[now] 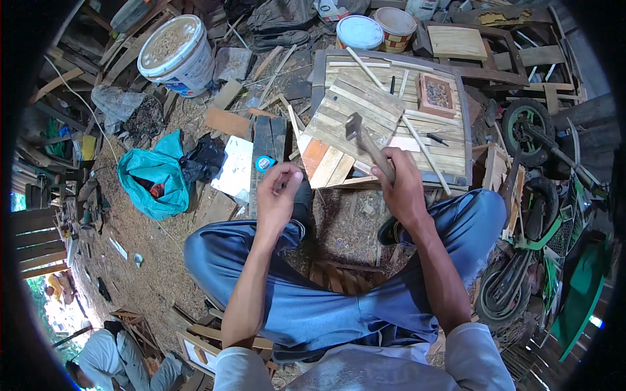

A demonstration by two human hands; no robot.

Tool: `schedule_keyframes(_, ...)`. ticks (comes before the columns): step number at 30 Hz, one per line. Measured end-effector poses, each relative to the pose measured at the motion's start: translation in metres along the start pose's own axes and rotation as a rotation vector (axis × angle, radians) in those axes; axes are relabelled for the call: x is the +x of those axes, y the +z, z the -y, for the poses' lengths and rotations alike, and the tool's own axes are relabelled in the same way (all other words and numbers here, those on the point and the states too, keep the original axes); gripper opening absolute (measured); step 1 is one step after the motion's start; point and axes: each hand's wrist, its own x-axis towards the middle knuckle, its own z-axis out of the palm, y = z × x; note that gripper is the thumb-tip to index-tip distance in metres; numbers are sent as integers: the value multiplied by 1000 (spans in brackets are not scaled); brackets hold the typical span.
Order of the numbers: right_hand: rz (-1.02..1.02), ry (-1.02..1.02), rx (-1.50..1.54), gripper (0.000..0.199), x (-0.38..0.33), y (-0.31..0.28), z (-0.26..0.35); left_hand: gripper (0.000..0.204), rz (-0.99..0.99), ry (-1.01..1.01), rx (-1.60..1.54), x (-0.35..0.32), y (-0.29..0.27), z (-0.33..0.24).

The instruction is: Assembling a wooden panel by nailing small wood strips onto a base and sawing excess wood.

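Observation:
My right hand (403, 189) is wrapped round the wooden handle of a hammer (374, 155), whose metal head points away from me over a panel of pale wooden slats (365, 98). My left hand (276, 201) is raised to the left of that panel, with fingers curled in toward the thumb; whatever they pinch, if anything, is too small to name. Beneath the panel lies a larger slatted board with a grey edge (458, 156). On this board rest loose thin strips (424, 151), a dark slim tool (437, 140) and a wooden box (435, 96) of small metal pieces.
Left of the panel are a dark plank (259, 137), a round blue item (264, 163) and a teal bag (153, 176). A white bucket (176, 58) stands farther back. A small motorbike (535, 195) is at the right. Another person (107, 355) sits at lower left.

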Motion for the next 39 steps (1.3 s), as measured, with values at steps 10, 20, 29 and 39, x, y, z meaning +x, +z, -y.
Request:
schedule_keyframes(10,123,208,271,32,-7,-11,-8,17,94,-246,-451,9,12,10)
schedule_keyframes(20,110,193,295,36,-12,13,-14,11,81,-225,-532,37,13,18)
schedule_keyframes(29,149,206,294,34,-12,16,-1,12,66,-189,-468,33,5,22)
schedule_keyframes(39,41,31,287,30,5,32,8,14,15,12,-221,30,11,17)
